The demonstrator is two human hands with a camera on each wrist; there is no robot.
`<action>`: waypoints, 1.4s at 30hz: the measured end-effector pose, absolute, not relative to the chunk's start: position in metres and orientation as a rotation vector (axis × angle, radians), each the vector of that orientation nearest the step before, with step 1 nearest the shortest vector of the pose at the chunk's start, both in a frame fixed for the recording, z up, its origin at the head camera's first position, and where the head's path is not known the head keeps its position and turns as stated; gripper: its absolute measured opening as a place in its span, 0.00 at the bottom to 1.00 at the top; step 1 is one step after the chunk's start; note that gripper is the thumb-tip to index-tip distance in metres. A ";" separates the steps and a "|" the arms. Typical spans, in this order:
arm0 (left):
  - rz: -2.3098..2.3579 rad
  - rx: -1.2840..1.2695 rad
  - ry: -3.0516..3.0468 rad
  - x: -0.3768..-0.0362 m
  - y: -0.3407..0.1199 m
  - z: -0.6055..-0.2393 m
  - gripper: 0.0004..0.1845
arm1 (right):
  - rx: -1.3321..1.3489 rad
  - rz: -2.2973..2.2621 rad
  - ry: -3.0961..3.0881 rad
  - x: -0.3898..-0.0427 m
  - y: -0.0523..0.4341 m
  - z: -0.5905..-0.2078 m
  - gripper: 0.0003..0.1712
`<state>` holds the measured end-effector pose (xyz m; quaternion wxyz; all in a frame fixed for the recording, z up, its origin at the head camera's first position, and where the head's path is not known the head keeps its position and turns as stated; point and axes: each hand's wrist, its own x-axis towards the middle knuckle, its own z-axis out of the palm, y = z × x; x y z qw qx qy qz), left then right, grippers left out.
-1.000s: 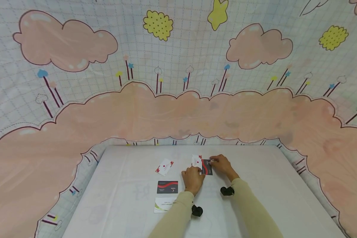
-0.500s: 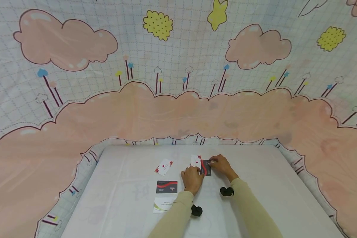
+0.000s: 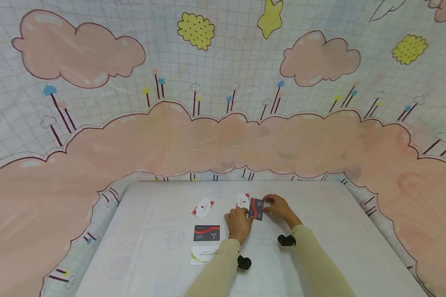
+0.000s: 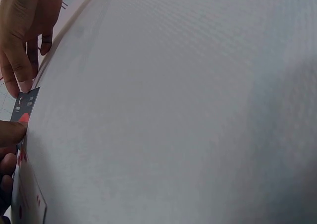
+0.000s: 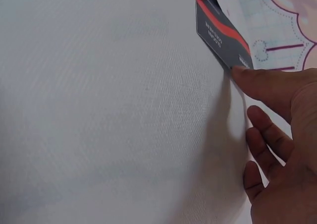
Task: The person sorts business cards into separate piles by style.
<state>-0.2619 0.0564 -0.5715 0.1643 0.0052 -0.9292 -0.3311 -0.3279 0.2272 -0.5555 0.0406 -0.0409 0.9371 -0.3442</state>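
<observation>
A dark grey business card (image 3: 257, 209) with a red wave is between my hands, slightly tilted. My right hand (image 3: 280, 207) holds it by its right edge; in the right wrist view the thumb (image 5: 257, 83) lies at the card's near corner, the other fingers loosely curled below. My left hand (image 3: 238, 225) pinches the card's left end, its thumb (image 4: 12, 132) over the red wave in the left wrist view. Just beyond the left hand lies a white business card (image 3: 243, 199) with red flowers, its lower part hidden by the fingers.
On the left of the white table (image 3: 152, 247) lie another white flowered card (image 3: 202, 208), a second dark card (image 3: 207, 233) and a white card with green curves (image 3: 200, 255), partly covered by the left sleeve (image 3: 219, 270). A cloud-patterned cloth (image 3: 223, 140) stands behind.
My right fingers have shifted from over the dark card's upper corner to its right edge, spreading slightly. The card has tilted a little. The left hand keeps its place, and the view has drifted slightly.
</observation>
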 end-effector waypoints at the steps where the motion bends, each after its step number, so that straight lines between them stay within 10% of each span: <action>1: -0.943 0.017 -2.651 -0.262 0.056 -0.571 0.11 | -0.130 -1.065 2.864 -0.328 0.228 -0.556 0.22; 42: -1.045 -0.186 -2.662 -0.268 0.053 -0.536 0.35 | -0.177 -1.393 2.918 -0.311 0.239 -0.552 0.23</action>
